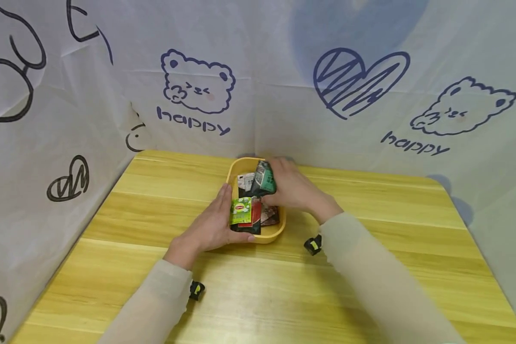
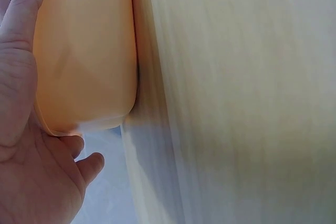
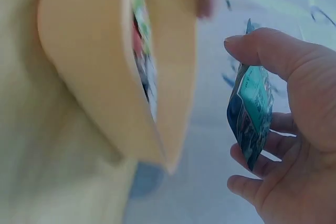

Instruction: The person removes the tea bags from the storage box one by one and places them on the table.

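A yellow plastic container (image 1: 276, 234) stands on the wooden table with several sachets in it. My left hand (image 1: 212, 224) rests against its left side near the front corner, fingers fairly straight and thumb laid along the near rim. In the left wrist view the palm and thumb lie at the container's outer wall (image 2: 86, 51). Over the container's right rim, my right hand (image 1: 290, 184) pinches a green-and-black sachet (image 1: 264, 179) between thumb and fingers. Below it lie a green-and-yellow Lipton sachet (image 1: 240, 211), a red-and-black sachet (image 1: 255, 215) and a white-and-dark sachet (image 1: 246, 182).
Wooden tabletop (image 1: 370, 205) surrounds the container. White cloth (image 1: 271, 110) with bear and heart drawings hangs behind it and at the sides. Small black pieces with yellow marks (image 1: 313, 245) show beside both sleeves.
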